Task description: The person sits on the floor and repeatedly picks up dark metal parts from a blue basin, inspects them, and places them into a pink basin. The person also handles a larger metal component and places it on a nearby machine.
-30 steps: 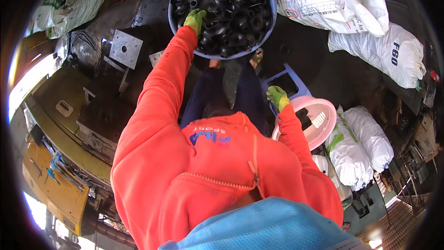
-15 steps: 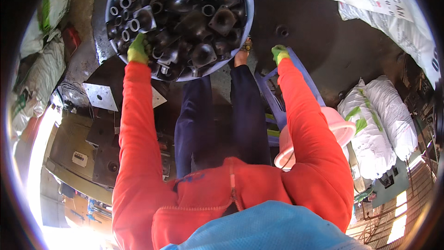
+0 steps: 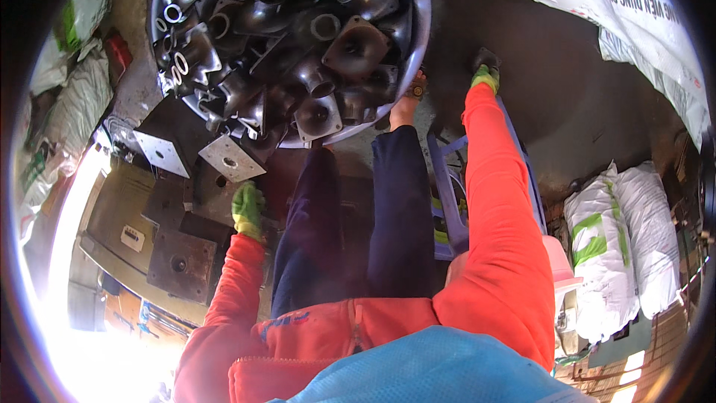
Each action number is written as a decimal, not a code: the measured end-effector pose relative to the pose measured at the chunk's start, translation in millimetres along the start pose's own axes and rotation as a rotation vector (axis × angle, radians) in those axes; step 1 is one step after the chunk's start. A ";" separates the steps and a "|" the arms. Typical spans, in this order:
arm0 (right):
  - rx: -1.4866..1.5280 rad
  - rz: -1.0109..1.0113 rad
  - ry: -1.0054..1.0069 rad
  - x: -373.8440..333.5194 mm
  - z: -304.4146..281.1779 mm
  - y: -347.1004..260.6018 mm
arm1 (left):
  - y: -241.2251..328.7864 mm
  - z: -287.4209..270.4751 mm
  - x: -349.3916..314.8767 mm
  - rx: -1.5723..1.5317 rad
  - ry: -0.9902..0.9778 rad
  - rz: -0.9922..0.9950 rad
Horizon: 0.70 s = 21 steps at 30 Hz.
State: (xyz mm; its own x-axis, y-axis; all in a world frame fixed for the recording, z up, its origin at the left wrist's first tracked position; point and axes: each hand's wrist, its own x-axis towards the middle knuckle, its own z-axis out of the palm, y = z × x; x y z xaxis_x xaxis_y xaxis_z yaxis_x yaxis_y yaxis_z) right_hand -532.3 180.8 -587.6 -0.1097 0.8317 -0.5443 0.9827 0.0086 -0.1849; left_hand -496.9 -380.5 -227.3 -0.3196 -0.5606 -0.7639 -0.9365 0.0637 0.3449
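Off tub's rim [image 3: 424, 22], your right hand [image 3: 485, 77] at dark part [image 3: 486, 57], left hand [image 3: 247, 210] below plate [image 3: 233, 155]; can't tell either grip; rim likely corrals fittings [image 3: 358, 48].

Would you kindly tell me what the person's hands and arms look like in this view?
The left hand and right hand both wear green gloves, yellower toward the wrists. Both arms are covered by long, creased, bright red-orange sleeves reaching to the gloves.

A workshop, marked by a round blue tub [image 3: 422, 30] heaped with dark flanged parts [image 3: 356, 46], metal plates [image 3: 237, 167] with drilled holes, plump white sacks [image 3: 601, 276] and a dark, grimy floor [image 3: 559, 108].
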 end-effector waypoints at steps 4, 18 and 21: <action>0.586 -0.222 0.078 -70.3 -42.7 -53.7 | -47.5 -26.8 -17.8 0.151 -0.120 -0.234; -0.361 -0.975 -0.580 -332.9 -86.7 -292.1 | -11.3 -25.0 -45.3 -0.009 -0.409 -0.268; -0.263 -0.922 -0.498 -362.5 -129.0 -277.5 | 56.7 -29.5 -70.8 -0.145 -0.697 -0.078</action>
State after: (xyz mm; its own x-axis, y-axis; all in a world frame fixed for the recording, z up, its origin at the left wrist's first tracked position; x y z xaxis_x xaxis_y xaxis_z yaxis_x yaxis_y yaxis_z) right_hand -746.0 -51.5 -233.4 -0.8138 0.1250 -0.5676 0.4851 0.6840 -0.5449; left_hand -523.1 -361.6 -137.6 -0.3157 0.1017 -0.9434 -0.9472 -0.0929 0.3069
